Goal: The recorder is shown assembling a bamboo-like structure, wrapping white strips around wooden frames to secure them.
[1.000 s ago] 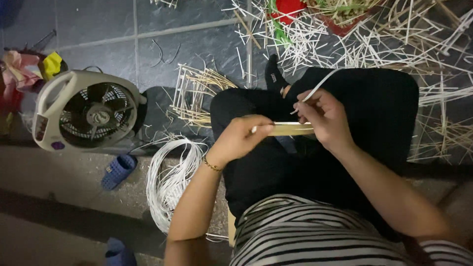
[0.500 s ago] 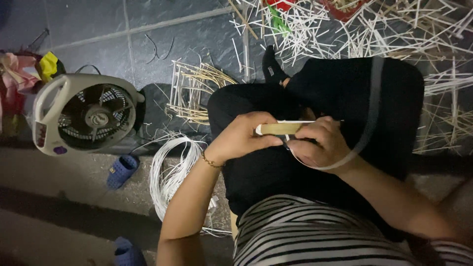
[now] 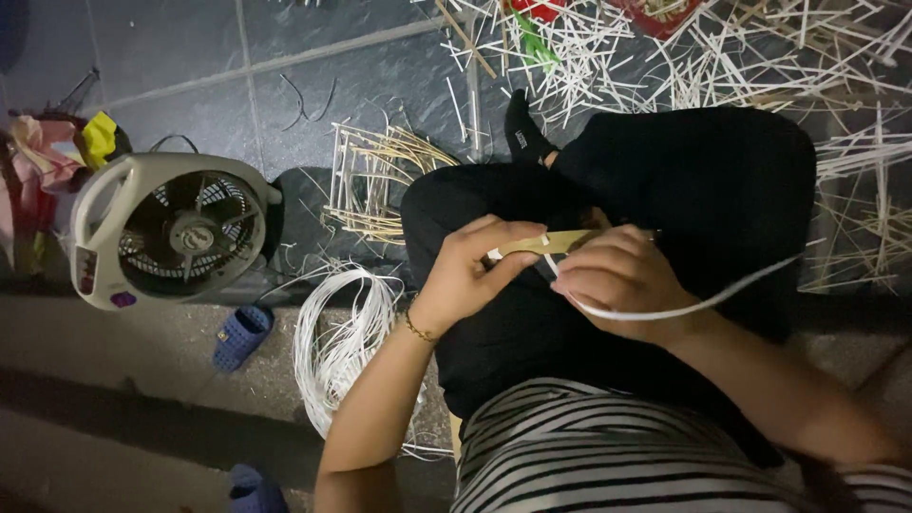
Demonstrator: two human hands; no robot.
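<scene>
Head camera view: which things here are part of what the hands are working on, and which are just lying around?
In hand:
left hand gripping the tan stick
right hand bending the white strip around it

Lying about:
white coil on the floor
small fan
blue sandal
scattered pale sticks
bundle of tan canes

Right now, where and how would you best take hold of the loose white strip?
Probably pinch the white strip on its free tail, coming from the right, beyond the right hand. That part arcs clear over the lap, while its other end sits against the stick in the left hand.
</scene>
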